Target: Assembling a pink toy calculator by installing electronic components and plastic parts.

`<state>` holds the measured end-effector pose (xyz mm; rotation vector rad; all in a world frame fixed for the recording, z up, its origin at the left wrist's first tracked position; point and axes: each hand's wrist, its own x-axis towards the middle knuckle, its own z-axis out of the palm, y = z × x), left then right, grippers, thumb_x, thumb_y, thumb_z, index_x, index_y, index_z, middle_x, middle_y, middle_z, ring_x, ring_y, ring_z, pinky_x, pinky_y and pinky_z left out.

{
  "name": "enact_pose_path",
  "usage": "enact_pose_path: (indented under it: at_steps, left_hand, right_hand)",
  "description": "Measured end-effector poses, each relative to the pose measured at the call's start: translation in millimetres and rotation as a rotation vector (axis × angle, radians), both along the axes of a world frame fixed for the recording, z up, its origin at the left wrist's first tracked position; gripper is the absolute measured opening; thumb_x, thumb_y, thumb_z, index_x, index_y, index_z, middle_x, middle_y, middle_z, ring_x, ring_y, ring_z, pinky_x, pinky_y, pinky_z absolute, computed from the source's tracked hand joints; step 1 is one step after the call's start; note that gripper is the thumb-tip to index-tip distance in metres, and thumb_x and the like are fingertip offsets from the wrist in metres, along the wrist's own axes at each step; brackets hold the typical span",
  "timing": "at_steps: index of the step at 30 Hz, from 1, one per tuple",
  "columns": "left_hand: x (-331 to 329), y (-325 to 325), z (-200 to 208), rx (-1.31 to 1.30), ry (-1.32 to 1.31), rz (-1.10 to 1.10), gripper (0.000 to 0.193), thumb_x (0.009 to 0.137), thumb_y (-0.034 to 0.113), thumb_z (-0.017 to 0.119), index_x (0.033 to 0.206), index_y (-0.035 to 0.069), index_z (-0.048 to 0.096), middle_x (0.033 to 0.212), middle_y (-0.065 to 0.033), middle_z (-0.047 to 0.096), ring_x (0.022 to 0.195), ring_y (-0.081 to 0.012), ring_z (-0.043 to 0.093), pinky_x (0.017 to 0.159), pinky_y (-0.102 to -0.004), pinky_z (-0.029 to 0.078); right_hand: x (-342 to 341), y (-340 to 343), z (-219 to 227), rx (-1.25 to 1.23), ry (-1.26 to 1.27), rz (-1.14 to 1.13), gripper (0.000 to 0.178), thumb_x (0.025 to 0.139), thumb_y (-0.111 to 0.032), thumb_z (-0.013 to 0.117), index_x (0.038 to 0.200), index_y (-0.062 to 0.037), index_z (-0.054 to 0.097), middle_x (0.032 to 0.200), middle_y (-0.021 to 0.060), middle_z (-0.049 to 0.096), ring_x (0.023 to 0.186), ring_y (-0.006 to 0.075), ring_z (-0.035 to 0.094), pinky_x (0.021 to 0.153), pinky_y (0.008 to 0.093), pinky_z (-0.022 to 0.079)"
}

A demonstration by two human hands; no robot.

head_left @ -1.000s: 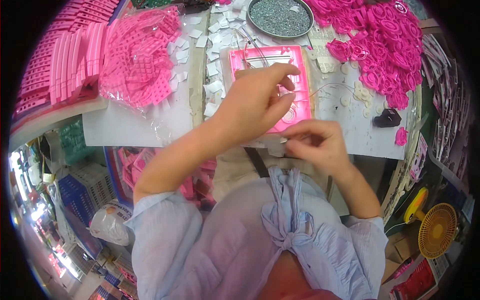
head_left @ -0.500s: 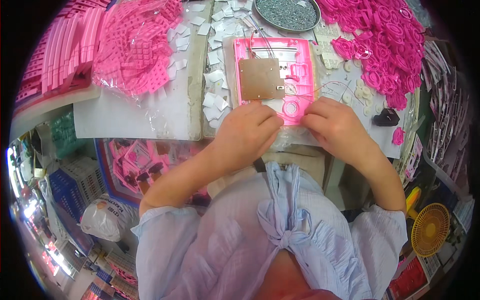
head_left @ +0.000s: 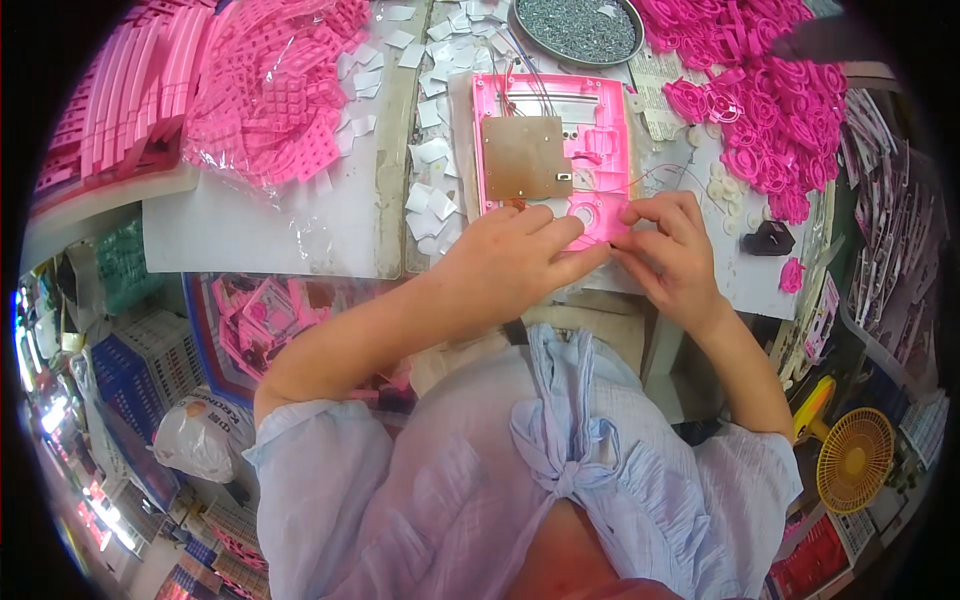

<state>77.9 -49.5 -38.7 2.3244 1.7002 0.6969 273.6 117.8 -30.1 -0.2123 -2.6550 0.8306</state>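
A pink plastic housing (head_left: 612,130) lies in front of me with its inside facing up. It carries a brown circuit board (head_left: 525,157) on its left part and a round ring-shaped seat (head_left: 580,217) near its lower right. Across the lower edge of the housing reaches my left hand (head_left: 500,258), its thumb and finger pinched together by the lower right corner. My right hand (head_left: 672,252) is closed at that same corner, fingertips nearly meeting the left ones. Whatever sits between the fingertips is too small to make out. A thin reddish wire (head_left: 655,172) trails out to the right.
White square pieces (head_left: 430,210) are scattered left of the housing. A round tray of small screws (head_left: 580,28) stands behind it. Pink parts are heaped at the far left (head_left: 270,100) and far right (head_left: 770,120). White round pieces (head_left: 727,185) and a black block (head_left: 768,238) lie rightward.
My left hand has slid right along the housing's lower edge, its fingertips now close to my right hand's. The right fingers have lifted and bent. A dark shape has appeared at the upper right.
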Motion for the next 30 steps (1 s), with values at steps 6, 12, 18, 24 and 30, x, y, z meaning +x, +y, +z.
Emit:
enact_pose_path:
  at_steps: [6, 12, 18, 24, 30]
  left_hand:
    - [7.4, 3.8, 7.0, -0.121, 0.055, -0.020, 0.049, 0.084, 0.014, 0.059, 0.134, 0.014, 0.060, 0.106, -0.0062, 0.061, 0.088, -0.0232, 0.059, 0.073, -0.0387, 0.052]
    - [11.3, -2.8, 5.8, -0.056, 0.134, 0.050, 0.048, 0.083, 0.015, 0.059, 0.132, 0.014, 0.061, 0.101, -0.0074, 0.061, 0.088, -0.0235, 0.058, 0.074, -0.0380, 0.050]
    - [8.9, 4.6, 2.4, 0.009, -0.014, 0.052, 0.047, 0.084, 0.013, 0.061, 0.131, 0.011, 0.061, 0.097, -0.0082, 0.061, 0.083, -0.0228, 0.058, 0.070, -0.0361, 0.049]
    - [-77.8, 45.7, 27.7, -0.177, -0.518, 0.775, 0.034, 0.085, 0.031, 0.070, 0.106, 0.004, 0.073, 0.098, -0.0175, 0.071, 0.100, -0.0330, 0.067, 0.084, -0.0405, 0.051]
    - [-108.6, 80.7, -8.8, -0.256, -0.503, 0.862, 0.044, 0.079, 0.046, 0.073, 0.102, 0.010, 0.078, 0.103, -0.0118, 0.075, 0.093, -0.0281, 0.070, 0.091, -0.0499, 0.046]
  right_hand:
    - [12.0, -25.0, -3.5, 0.404, -0.035, -0.081, 0.033, 0.066, -0.007, 0.078, 0.099, -0.0060, 0.071, 0.114, 0.0086, 0.066, 0.098, 0.0336, 0.057, 0.079, 0.0426, 0.050]
    - [-36.9, 7.9, 41.8, 0.123, -0.134, 0.041, 0.022, 0.077, -0.012, 0.071, 0.097, -0.0035, 0.072, 0.101, 0.0129, 0.069, 0.092, 0.0340, 0.063, 0.076, 0.0420, 0.053]
    - [-143.5, 38.4, 8.7, 0.254, -0.182, -0.240, 0.021, 0.086, -0.022, 0.070, 0.089, -0.0015, 0.070, 0.069, 0.0142, 0.068, 0.064, 0.0332, 0.067, 0.063, 0.0431, 0.053]
    - [-137.1, 36.0, 3.2, -0.101, -0.142, -0.291, 0.026, 0.084, -0.026, 0.066, 0.088, -0.0002, 0.068, 0.078, 0.0192, 0.069, 0.074, 0.0389, 0.067, 0.067, 0.0473, 0.052]
    - [-120.8, 20.7, -3.3, 0.006, 0.134, -0.047, 0.009, 0.082, -0.011, 0.070, 0.090, -0.0085, 0.067, 0.085, 0.0062, 0.066, 0.077, 0.0264, 0.063, 0.065, 0.0375, 0.052]
